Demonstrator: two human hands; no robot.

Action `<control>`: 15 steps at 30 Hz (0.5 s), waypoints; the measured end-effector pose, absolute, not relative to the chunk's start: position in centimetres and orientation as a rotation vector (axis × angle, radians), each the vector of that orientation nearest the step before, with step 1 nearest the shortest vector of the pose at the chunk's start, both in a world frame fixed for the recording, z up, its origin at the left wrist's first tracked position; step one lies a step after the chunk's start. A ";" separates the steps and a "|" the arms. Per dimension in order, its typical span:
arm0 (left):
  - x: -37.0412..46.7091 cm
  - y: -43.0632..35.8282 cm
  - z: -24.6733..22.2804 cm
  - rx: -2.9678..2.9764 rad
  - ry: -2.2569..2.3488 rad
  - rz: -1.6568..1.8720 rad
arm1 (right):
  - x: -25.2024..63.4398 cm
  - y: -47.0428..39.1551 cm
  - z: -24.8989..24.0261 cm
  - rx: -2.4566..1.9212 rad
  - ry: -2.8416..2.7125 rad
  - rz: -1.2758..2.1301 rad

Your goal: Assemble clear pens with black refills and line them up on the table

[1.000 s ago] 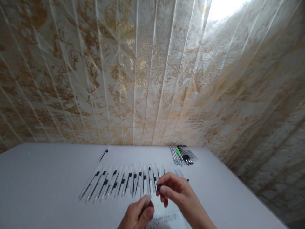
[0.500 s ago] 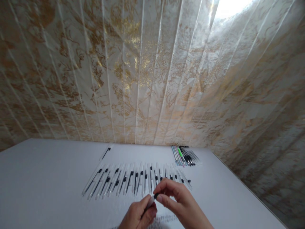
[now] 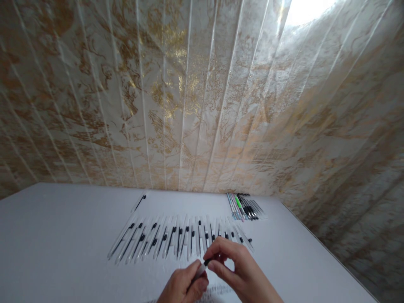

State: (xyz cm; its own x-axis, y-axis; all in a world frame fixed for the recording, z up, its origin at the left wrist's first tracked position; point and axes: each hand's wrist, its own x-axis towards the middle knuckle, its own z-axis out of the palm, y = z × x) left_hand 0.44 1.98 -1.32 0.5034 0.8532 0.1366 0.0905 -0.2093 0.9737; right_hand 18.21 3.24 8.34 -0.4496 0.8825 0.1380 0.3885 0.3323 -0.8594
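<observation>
My left hand (image 3: 185, 283) is closed around a pen with a pale, see-through barrel (image 3: 200, 271). At the barrel's upper end sits a black cap (image 3: 207, 262), pinched between the thumb and forefinger of my right hand (image 3: 232, 266). Both hands meet near the front of the white table, and the lower part of the pen is hidden in my left fist. Just beyond them lies a long row of clear pen parts with black caps and dark refills (image 3: 164, 237); my right hand covers part of its right side.
At the back right lies a group of pens (image 3: 239, 204), some pale, one bright green, several black. A lone pen (image 3: 139, 203) lies at the back left of the white table (image 3: 63, 244). A gold-patterned curtain (image 3: 202, 105) hangs behind the table. Faint dark printed marks (image 3: 217, 290) show below my hands.
Almost nothing differs. Both hands keep the same grip on the pen and its black cap, with only a slight shift of the fingers and cap.
</observation>
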 end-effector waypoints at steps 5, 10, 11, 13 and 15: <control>0.4 2.3 -1.6 1.691 0.837 0.852 | 18.6 3.2 8.4 -1.116 -2.009 1.060; 0.4 2.6 -1.4 1.798 0.833 0.833 | 18.5 3.4 8.3 -1.107 -2.063 1.011; 0.3 2.5 -1.2 1.787 0.851 0.840 | 18.4 3.4 8.3 -1.110 -2.061 1.020; 0.3 2.3 -0.7 1.793 0.867 0.835 | 18.4 3.3 8.2 -1.137 -2.076 1.017; 0.2 2.1 -0.3 1.829 0.879 0.811 | 18.3 3.2 8.2 -1.196 -2.137 0.964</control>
